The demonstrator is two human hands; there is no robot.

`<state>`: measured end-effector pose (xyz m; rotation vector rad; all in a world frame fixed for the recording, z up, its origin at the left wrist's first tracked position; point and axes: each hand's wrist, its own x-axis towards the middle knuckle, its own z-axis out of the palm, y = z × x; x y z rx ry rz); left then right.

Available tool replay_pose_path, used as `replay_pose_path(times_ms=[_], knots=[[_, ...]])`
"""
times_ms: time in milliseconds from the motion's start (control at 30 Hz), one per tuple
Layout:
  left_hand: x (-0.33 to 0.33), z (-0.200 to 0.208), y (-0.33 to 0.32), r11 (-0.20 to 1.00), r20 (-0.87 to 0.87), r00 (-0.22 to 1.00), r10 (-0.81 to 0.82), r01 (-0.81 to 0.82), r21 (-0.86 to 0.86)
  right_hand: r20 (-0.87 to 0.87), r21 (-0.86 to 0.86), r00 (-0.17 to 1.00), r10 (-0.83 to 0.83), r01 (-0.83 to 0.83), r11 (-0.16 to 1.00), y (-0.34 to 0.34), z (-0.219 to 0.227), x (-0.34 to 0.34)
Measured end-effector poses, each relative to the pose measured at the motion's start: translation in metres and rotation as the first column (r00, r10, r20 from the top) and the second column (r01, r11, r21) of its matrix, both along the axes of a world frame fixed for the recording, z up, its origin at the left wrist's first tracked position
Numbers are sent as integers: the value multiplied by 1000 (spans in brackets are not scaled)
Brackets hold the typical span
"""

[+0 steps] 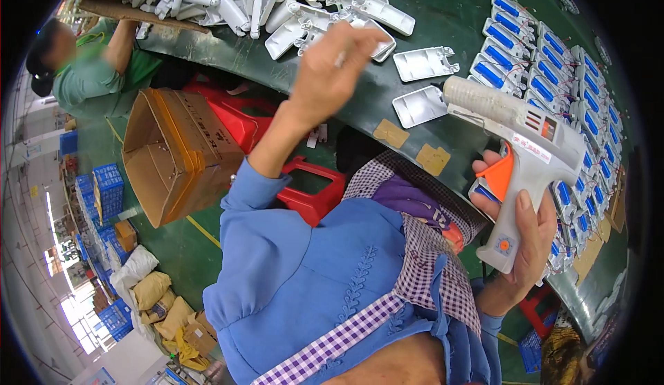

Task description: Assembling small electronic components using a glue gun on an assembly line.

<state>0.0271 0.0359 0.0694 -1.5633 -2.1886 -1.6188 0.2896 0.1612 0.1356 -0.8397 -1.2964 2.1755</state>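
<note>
My left hand [325, 74] is raised over the near edge of a heap of white plastic casings [232, 11], fingers curled and pressed together. Whatever they hold, if anything, is too small or hidden to name. My right hand [534, 229] grips a grey-white glue gun [529, 153] by its handle, fingers around the orange trigger [496, 175]. The gun's nozzle points left above the bench. Below the nozzle lie two open casing halves [423, 63], [419, 106]. Beside my right fingers a bit of white and blue shows; I cannot tell whether it is held.
Rows of casings with blue cells [546, 87] and thin wires cover the right of the green bench [377, 98]. Two tan cardboard pieces [391, 133] lie near its edge. A cardboard box [155, 157] and red stools [315, 191] stand below. A co-worker [93, 74] sits far left.
</note>
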Motion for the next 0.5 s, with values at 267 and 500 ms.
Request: replay_pose_path(times_ms=[267,500], knots=[[31,-66,-20,993,-481,873,77,-111,-42,77,93,988,133,-140,986,13,-6,-30],[51,-60,-34,926,-237,902,362,-377,-20,130,112,981,141,-156,981,17,-6,-45]])
